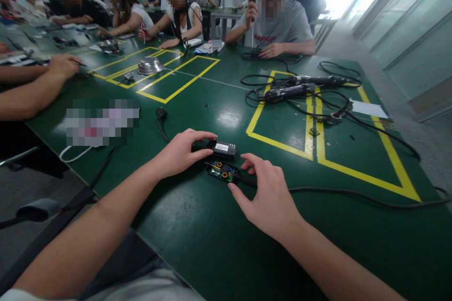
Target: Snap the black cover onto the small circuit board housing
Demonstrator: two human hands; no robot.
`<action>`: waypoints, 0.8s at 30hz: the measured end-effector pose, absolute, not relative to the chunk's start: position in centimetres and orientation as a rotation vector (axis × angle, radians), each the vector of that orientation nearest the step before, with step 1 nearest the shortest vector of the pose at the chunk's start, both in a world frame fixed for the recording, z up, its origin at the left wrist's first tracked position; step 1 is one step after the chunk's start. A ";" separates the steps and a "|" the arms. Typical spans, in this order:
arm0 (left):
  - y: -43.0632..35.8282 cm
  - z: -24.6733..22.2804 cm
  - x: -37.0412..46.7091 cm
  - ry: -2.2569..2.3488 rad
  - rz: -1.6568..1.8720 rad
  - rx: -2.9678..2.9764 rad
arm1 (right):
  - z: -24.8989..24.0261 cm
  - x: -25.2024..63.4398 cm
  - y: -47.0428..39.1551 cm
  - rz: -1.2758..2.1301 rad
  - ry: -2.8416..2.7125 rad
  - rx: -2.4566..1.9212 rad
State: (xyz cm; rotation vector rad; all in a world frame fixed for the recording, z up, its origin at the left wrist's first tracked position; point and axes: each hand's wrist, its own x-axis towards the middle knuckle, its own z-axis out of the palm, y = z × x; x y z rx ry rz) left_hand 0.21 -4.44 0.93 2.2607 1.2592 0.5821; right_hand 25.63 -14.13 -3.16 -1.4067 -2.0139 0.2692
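A black plastic casing half (pixel 225 149) with a white label lies on the green table, its left end between the thumb and fingers of my left hand (pixel 180 153). Just below it is the other half, an open casing with a circuit board (pixel 221 170) showing copper coils and small parts. My right hand (pixel 266 188) hovers at the board's right end, thumb and fingers apart, around the black cable (pixel 247 180) that leaves the casing. A cord with a black plug (pixel 161 114) lies beyond my left hand.
Black electric screwdrivers (pixel 289 91) with tangled cords lie at the right within yellow tape (pixel 278 145). Small metal parts (pixel 314 132) sit nearby. Further left are a metal bowl (pixel 150 66) and a pixelated object (pixel 100 124). Across the table, a person (pixel 282 23) holds a screwdriver; several others sit leftward.
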 end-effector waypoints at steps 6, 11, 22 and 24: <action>-5.1 2.3 -0.5 0.883 0.473 2.235 | -3.2 25.6 -14.1 0.298 -2.000 -1.408; -5.1 1.9 -0.3 0.842 0.452 2.266 | -2.9 25.4 -14.3 0.308 -2.023 -1.400; -5.5 2.1 0.0 0.802 0.483 2.256 | -0.9 25.1 -15.7 0.436 -1.837 -1.060; -5.6 2.1 0.1 0.805 0.479 2.250 | 0.7 24.8 -17.5 0.550 -1.734 -0.867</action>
